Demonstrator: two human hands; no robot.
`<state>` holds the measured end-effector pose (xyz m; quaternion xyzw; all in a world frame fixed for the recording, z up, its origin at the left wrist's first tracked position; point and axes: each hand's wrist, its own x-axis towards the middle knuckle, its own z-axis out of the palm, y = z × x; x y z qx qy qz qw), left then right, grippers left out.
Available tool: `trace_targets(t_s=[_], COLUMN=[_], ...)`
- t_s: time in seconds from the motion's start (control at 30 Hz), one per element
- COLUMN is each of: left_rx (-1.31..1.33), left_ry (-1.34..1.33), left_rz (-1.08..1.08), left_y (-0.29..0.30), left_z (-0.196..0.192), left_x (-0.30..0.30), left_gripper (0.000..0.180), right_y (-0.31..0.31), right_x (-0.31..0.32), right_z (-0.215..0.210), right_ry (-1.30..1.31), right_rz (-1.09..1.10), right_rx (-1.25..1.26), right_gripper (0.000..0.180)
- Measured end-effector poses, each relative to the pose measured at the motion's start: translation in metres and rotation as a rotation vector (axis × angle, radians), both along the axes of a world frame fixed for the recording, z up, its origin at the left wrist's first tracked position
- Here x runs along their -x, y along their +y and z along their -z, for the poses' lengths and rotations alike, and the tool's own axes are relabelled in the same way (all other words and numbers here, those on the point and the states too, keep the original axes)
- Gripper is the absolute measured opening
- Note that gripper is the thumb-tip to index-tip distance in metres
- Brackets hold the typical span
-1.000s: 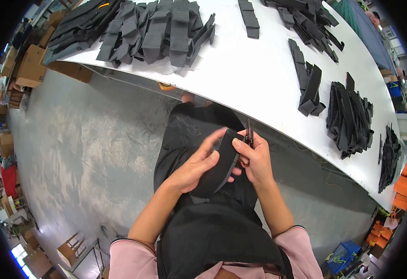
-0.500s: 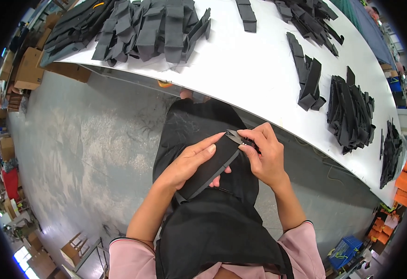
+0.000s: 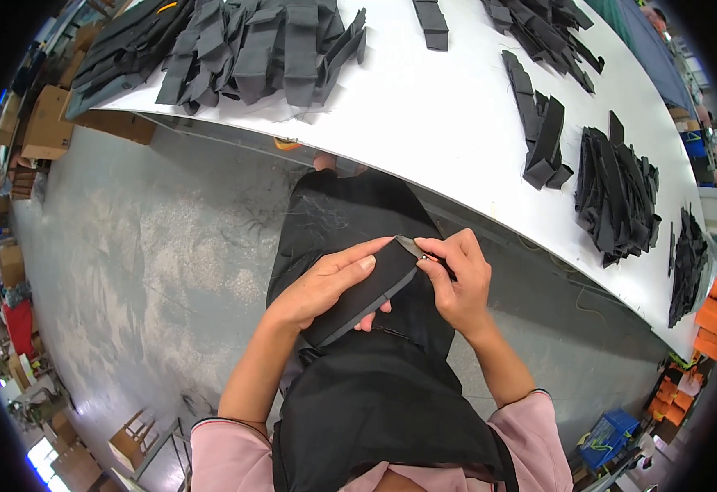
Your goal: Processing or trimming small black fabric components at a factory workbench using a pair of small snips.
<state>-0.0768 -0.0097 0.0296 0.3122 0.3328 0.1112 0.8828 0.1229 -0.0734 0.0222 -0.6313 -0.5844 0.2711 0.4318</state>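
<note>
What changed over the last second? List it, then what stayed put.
The black strip swung from nearly upright between the hands to slanting flat across the lap. The left hand spread along it; the right hand moved to pinch its upper end. Both hands kept hold; the black pieces on the white table did not move.

Bright, even overhead light; sharp centre, fisheye bending, black corners.

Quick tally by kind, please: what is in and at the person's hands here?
left hand and right hand: 2
black fabric strip, held by both: 1
small metal tool, in right hand: 1
Total: 4
</note>
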Motion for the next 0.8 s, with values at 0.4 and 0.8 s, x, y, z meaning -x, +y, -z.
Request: trace_targets(t_s=[0.4,0.8], left_rx=[0.119,0.097], left_ry=[-0.040,-0.041], left_rz=[0.071,0.164], left_y=[0.004,0.009], left_z=[-0.003,-0.008], left_x=[0.014,0.010], left_gripper=[0.048,0.048], right_y=[-0.005,0.007], right_x=[-0.025,-0.028], right_z=[-0.018,-0.010], right_ry=[-0.067,-0.119], right_rz=[-0.241,-0.313], right_rx=[-0.009,-0.117], right_gripper=[0.028,0.025])
